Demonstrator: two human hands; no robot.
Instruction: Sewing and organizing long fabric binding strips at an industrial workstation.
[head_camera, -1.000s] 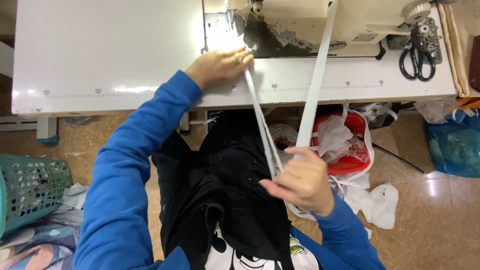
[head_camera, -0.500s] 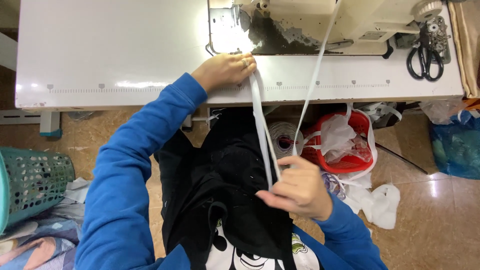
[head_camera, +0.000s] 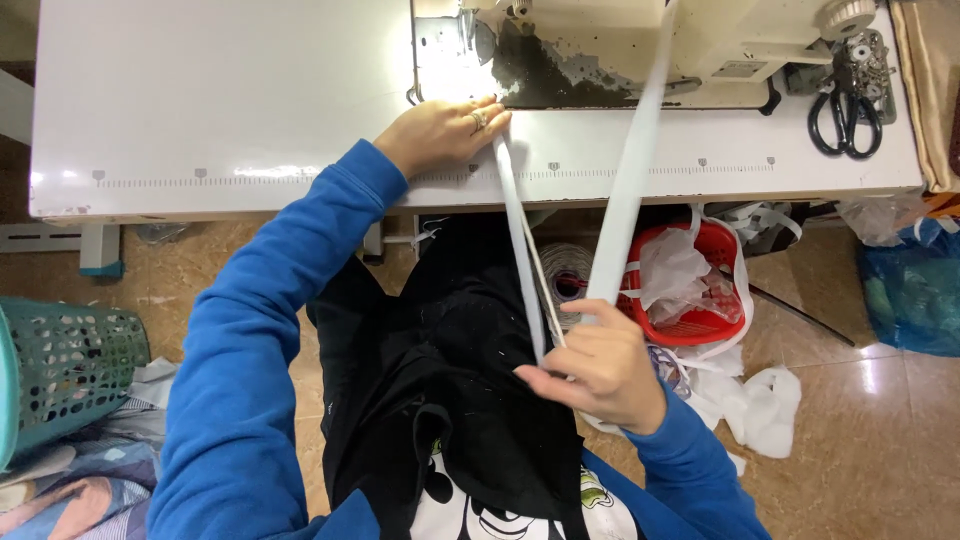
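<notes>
White surface (head_camera: 200, 90): smooth, flat, with a ruler strip of small marks along its near edge.
Sewing machine (head_camera: 620, 40): cream body, worn dark patch at its base.
Green basket (head_camera: 60, 370): perforated plastic, on the floor at left.
Red basket (head_camera: 705, 300): plastic, holding crumpled white scraps.
White tape (head_camera: 632, 180): flat woven strip, stretched from the machine down to the lap.
Left hand (head_camera: 445, 132): flat on the surface, fingers pressing the tape end; slightly lower than before.
Right hand (head_camera: 592, 372): closed, pinching the tape over black fabric.
Scissors (head_camera: 845, 115): black-handled, far right.
</notes>
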